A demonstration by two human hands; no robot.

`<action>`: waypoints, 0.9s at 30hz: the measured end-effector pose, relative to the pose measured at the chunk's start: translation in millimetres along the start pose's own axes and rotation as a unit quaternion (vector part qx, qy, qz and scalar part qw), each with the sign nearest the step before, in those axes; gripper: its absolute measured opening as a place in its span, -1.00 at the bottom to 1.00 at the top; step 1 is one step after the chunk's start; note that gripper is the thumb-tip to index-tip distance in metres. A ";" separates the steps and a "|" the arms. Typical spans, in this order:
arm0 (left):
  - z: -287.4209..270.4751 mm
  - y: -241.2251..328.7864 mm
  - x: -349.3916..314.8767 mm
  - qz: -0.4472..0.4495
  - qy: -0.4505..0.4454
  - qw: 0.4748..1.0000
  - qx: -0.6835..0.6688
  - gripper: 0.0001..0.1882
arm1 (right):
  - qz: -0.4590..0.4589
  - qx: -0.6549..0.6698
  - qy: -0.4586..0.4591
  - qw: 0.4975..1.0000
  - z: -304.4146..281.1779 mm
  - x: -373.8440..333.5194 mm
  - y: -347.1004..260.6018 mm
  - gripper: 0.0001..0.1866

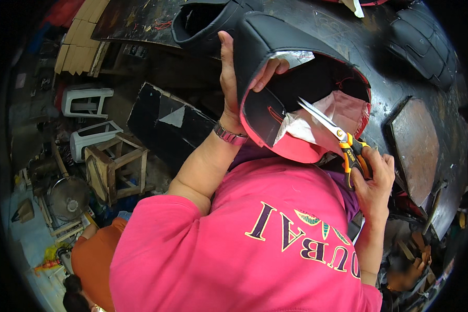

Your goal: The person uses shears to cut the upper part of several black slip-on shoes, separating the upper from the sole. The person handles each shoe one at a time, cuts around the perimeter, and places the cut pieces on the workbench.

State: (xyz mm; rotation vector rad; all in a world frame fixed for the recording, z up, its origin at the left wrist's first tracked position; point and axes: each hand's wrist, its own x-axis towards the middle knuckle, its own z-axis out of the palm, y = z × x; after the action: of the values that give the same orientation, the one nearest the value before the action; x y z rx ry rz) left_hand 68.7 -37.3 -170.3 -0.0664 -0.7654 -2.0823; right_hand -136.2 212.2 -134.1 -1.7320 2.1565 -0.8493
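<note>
My left hand [230, 86] grips the rim of a black leather-like bag body [275, 34], its thumb outside and fingertips inside the opening. The bag's open end faces me, showing red edging, a pink-red lower panel and pale lining [343, 109] inside. A few loose red threads show in there. In my right hand [375, 179] is a pair of scissors [352, 153] with orange and black handles. Their long silver blades point up and left across the mouth of the bag, close together. Whether the blades touch the lining I cannot tell.
Another black bag piece [200, 23] lies beyond on the dark worktable [140, 21]. A black backpack [421, 44] and a brown board [416, 148] are at right. Left on the floor are white plastic stools [88, 101], a wooden stool [106, 169] and a person in orange [96, 260].
</note>
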 end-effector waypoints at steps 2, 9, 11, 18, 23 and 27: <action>0.6 1.2 2.3 0.007 0.026 1.000 0.002 -0.27 | -0.040 -0.006 -0.062 0.997 -13.3 5.6 7.7 -0.65; -2.9 3.1 -0.5 0.009 0.065 0.998 -0.023 -0.28 | 0.033 0.164 -0.119 0.979 -35.0 -1.7 24.9 -0.65; -3.1 0.6 0.8 0.009 0.050 0.998 -0.021 -0.28 | 0.113 0.285 -0.028 0.951 -26.7 -5.5 22.4 -0.65; -3.6 -7.0 6.3 0.042 -0.005 0.998 -0.036 -0.31 | -0.069 -0.015 0.010 0.997 20.0 -0.5 4.2 -0.64; -1.6 -3.3 3.1 0.082 0.043 0.993 -0.078 -0.36 | 0.050 0.059 -0.043 0.996 30.8 -17.2 -9.4 -0.63; 8.7 -2.6 0.6 0.103 0.038 0.993 -0.049 -0.35 | 0.105 0.132 -0.013 0.986 22.0 -23.5 -16.8 -0.65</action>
State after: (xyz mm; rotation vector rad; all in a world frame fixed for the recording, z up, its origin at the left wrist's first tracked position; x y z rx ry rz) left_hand 64.4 -32.0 -164.4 -0.1138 -0.5850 -1.9131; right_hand -104.7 226.2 -145.8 -1.3544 2.0566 -0.9961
